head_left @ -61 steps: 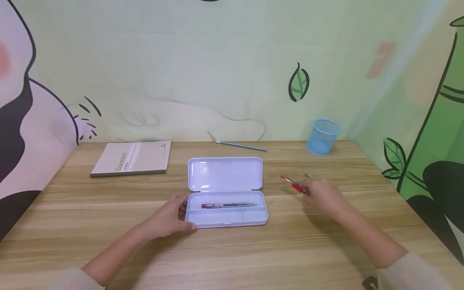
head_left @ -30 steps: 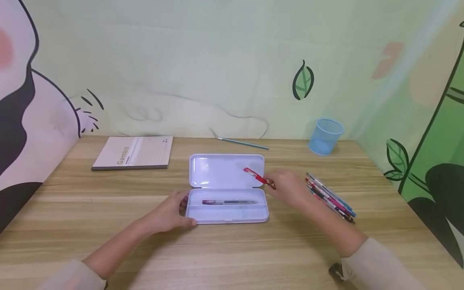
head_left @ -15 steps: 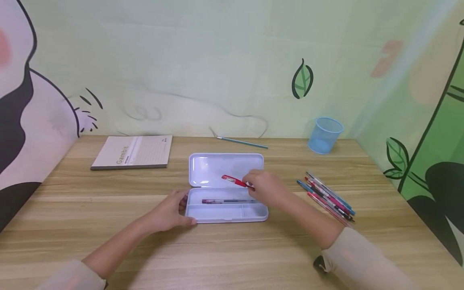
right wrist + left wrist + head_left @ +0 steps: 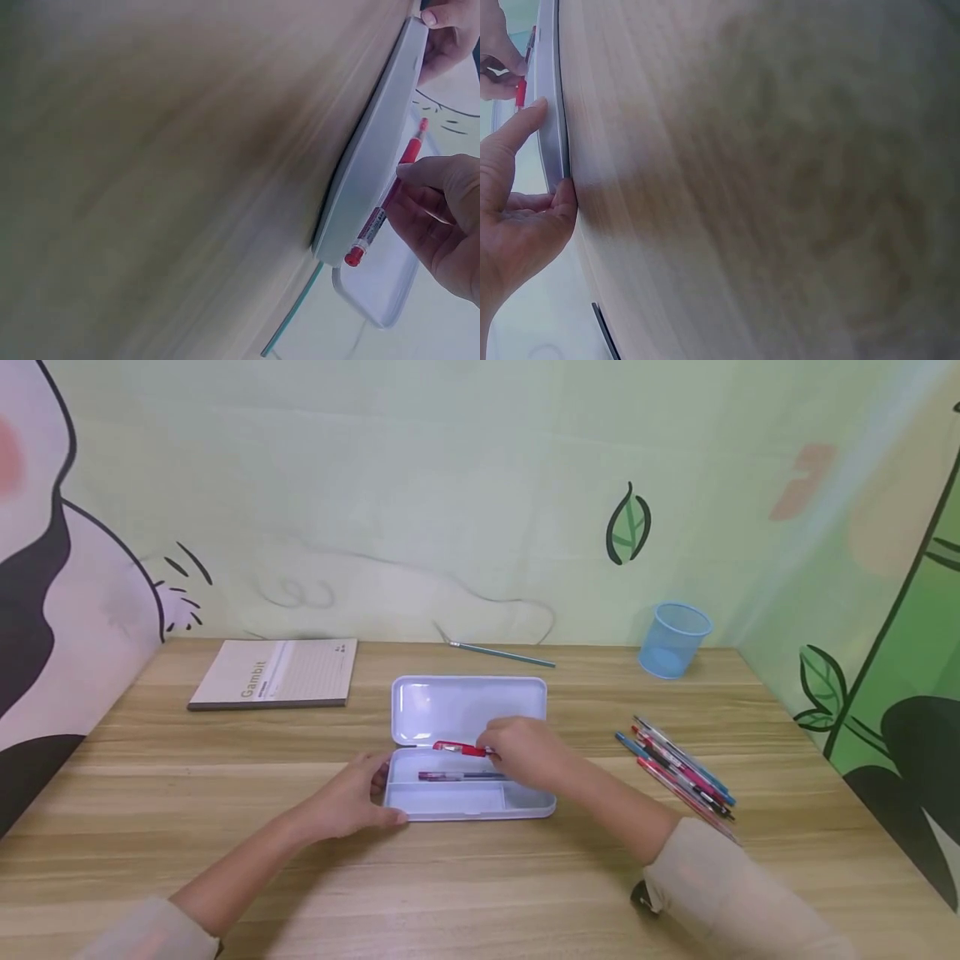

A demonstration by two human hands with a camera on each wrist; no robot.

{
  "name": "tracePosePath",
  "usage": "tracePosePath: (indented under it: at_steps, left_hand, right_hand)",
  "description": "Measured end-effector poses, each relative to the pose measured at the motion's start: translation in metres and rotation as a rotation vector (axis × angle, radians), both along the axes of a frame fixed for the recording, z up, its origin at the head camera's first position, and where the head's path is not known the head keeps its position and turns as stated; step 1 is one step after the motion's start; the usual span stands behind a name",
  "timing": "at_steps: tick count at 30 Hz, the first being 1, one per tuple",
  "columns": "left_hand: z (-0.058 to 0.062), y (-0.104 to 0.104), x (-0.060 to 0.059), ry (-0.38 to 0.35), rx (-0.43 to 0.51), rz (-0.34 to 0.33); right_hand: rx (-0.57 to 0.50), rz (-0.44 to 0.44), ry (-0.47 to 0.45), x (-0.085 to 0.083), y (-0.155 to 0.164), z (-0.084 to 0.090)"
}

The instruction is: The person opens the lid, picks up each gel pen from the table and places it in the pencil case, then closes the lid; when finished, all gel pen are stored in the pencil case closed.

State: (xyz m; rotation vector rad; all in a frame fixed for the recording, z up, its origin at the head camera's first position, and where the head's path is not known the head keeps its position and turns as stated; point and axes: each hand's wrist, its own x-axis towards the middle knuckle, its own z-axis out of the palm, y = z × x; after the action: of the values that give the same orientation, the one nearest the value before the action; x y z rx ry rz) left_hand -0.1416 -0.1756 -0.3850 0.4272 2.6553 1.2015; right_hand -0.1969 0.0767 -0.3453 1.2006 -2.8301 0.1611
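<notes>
A white pencil case (image 4: 446,803) stands with its lid (image 4: 468,697) raised on the wooden table. My left hand (image 4: 341,802) holds its left end, thumb on the front corner and fingers at the side; the left wrist view shows the same hold by the left hand (image 4: 517,202). Over the back compartment, my right hand (image 4: 528,752) pinches a red pen (image 4: 453,747). In the right wrist view the red pen (image 4: 409,154) slants between thumb and fingers. One clear pen with a dark red end (image 4: 442,776) lies in the back compartment, its right part hidden by my right hand.
Several pens (image 4: 682,772) lie in a loose pile to the right. A blue mesh pen cup (image 4: 672,643) stands at the back right. Behind the case lies a thin teal paintbrush (image 4: 502,655) by the wall. A notebook (image 4: 277,675) is at the back left.
My right hand has carried the red pen leftward from beside the pile on the right and lowered it over the case. My left hand keeps its hold on the case.
</notes>
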Motion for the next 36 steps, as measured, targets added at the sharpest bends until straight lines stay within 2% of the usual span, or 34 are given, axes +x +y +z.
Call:
tracePosePath:
  at_steps: [15,21,36]
  left_hand:
    - [0.002,0.0,0.0,-0.013,-0.008,0.005]
    - [0.002,0.0,0.0,-0.026,-0.004,0.011]
    - [0.002,0.0,0.001,-0.038,0.003,0.014]
  right_hand:
    - [0.056,0.062,0.008,-0.002,-0.017,-0.007]
    - [0.093,0.091,0.04,-0.003,-0.019,-0.01]
    - [0.139,0.108,0.028,-0.003,-0.02,-0.012]
